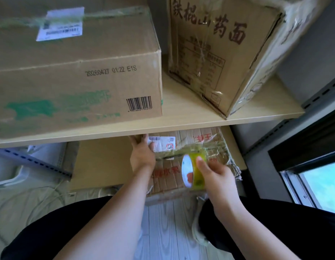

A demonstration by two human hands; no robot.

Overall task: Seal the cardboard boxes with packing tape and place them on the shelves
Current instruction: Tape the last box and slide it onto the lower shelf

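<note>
A worn cardboard box point(168, 179) with red print and a white label lies on the lower shelf, partly under the upper shelf board. My left hand point(142, 154) rests flat on its top near the label, fingers straight. My right hand point(217, 177) grips a roll of yellowish packing tape point(194, 172) over the box. A strip of tape runs from the roll across the box top. A plain cardboard box point(103, 162) lies to its left.
The upper shelf board point(181, 117) carries a large box with green print point(74, 77) at left and a tall box with brown characters point(219, 53) at right. A window point(320, 184) is at the right. Cables point(31, 199) lie on the floor at left.
</note>
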